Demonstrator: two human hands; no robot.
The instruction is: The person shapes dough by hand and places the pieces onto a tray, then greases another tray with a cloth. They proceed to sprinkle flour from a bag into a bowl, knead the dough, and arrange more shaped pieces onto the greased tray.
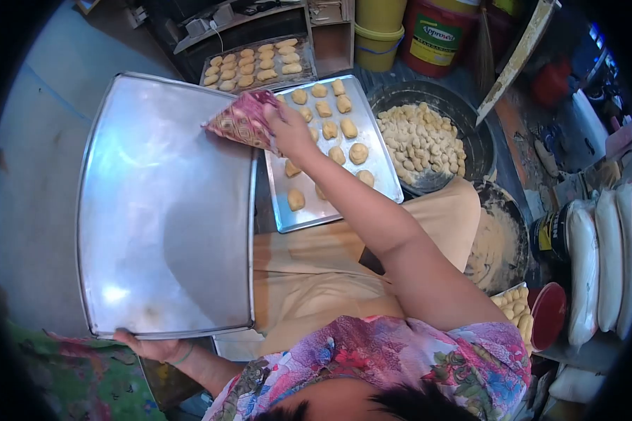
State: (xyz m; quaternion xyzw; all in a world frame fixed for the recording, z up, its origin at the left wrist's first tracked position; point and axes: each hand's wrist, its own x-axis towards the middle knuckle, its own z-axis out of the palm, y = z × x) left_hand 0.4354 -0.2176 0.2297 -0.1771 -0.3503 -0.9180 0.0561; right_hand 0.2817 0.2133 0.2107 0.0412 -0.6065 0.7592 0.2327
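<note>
At the near edge of a bare metal baking tray, my left hand is closed, with its fingers under the rim. The tray is tilted up on my left side. My right hand grips a bunched pink and tan patterned cloth, which lies against the tray's far right part. Under my right forearm, a second baking tray carries several dough pieces in rows. My right hand and the cloth hide some of them.
A tray of shaped dough sits farther back. To the right, a black basin holds many floured dough lumps, with a floury pan nearer me. Yellow buckets and a red margarine bucket stand behind. White sacks line the right.
</note>
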